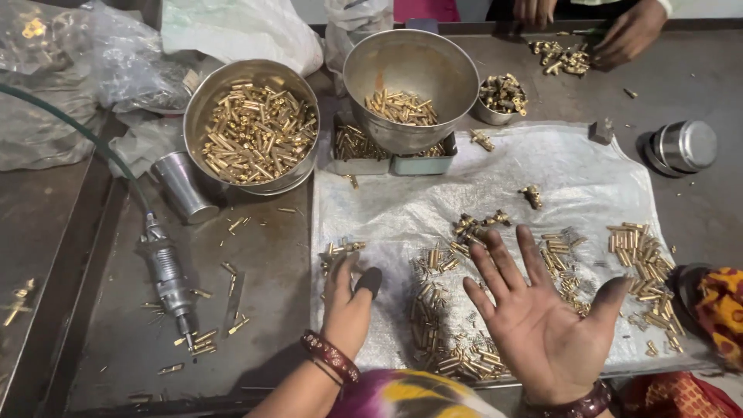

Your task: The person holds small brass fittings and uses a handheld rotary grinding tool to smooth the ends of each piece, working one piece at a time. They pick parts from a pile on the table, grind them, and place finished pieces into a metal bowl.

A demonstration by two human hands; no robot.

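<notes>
While hands [449, 317] hover, brass pins [441, 325] below

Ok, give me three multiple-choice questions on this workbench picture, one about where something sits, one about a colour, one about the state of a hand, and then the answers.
1. Where does the pneumatic tool with the green hose lie?
A. on the plastic sheet
B. on the bare metal table left of the sheet
C. inside a bowl

2. What colour are the small parts in the left steel bowl?
A. brass gold
B. blue
C. white

3. How is the right hand held?
A. closed in a fist
B. gripping the tool
C. open, palm up, fingers spread

Answers:
1 B: the tool rests on the grey table, clear of the plastic sheet.
2 A: the bowl is heaped with shiny gold-coloured pieces.
3 C: the grimy palm faces the camera and holds nothing, above the brass parts.
</notes>
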